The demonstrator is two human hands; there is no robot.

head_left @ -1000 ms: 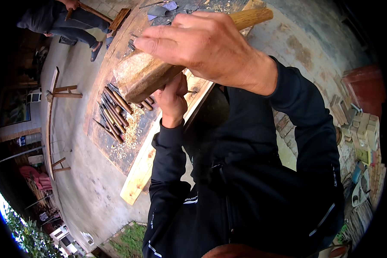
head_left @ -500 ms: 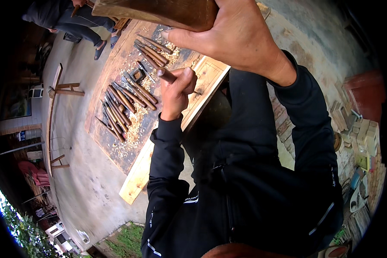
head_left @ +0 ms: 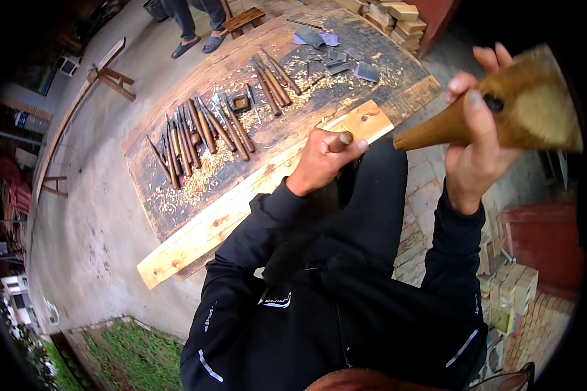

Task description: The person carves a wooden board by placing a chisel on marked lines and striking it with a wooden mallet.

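Note:
My left hand (head_left: 323, 159) is closed around a chisel with a wooden handle (head_left: 340, 141), held upright over a pale plank (head_left: 215, 215) marked with drawn outlines. Its blade is hidden. Raised at the right, beyond the plank, my right hand (head_left: 476, 137) grips a heavy wooden mallet (head_left: 528, 98), its narrow end toward the chisel but apart from it. Rows of carving tools with wooden handles (head_left: 189, 140) lie among wood shavings on the worn bench (head_left: 150, 195), along with a small dark square block (head_left: 241, 103).
A person in slippers (head_left: 189, 36) stands behind the bench beside a small wooden stool (head_left: 244, 19). A long trestle (head_left: 114, 81) is on the concrete at left. Grey scraps (head_left: 365, 72) lie on the bench; wood blocks (head_left: 404, 26) and bricks (head_left: 515, 287) are stacked at right.
My right hand has swung the mallet up and to the right, away from over the chisel, uncovering it. My left hand still grips the chisel. The view has shifted and turned.

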